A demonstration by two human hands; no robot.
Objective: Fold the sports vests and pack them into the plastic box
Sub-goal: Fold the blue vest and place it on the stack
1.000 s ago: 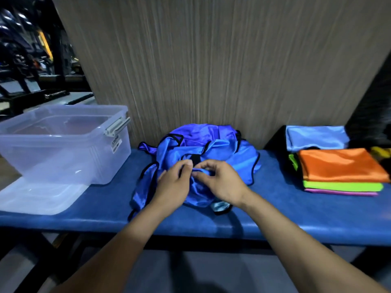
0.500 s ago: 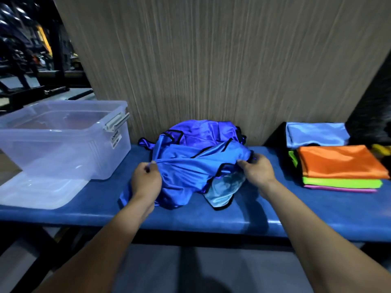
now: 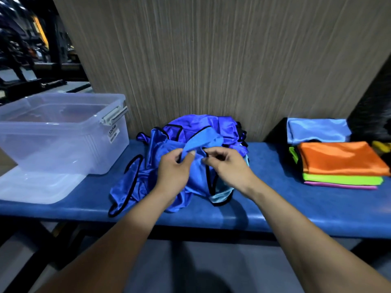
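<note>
Blue cloth bunches under both my hands at the middle of the bench (image 3: 275,210). My left hand (image 3: 172,171) has its thumb and curled fingers pinching a fold of the top vest (image 3: 196,176), and my right hand (image 3: 227,166) pinches the same vest just beside it, fingers curled over a black-trimmed edge. The two hands are close together, nearly touching, above the front of the pile (image 3: 190,157). That pile is a loose heap of shiny blue vests with black piping, unfolded; one strap loop trails off toward the bench's near left edge, and a paler blue piece shows at the heap's lower right.

Left of the heap lies a clear lid (image 3: 31,187), flat on the bench, with the clear box (image 3: 63,134) standing on its far part. The box is open at the top, with a grey latch and a small label on the end facing the heap; I cannot tell what, if anything, is inside. Well off to the right sits a stack (image 3: 338,163) of folded vests: orange on top, green and pink beneath, and a light blue one behind it. A wood-grain wall (image 3: 211,60) rises behind the bench.
</note>
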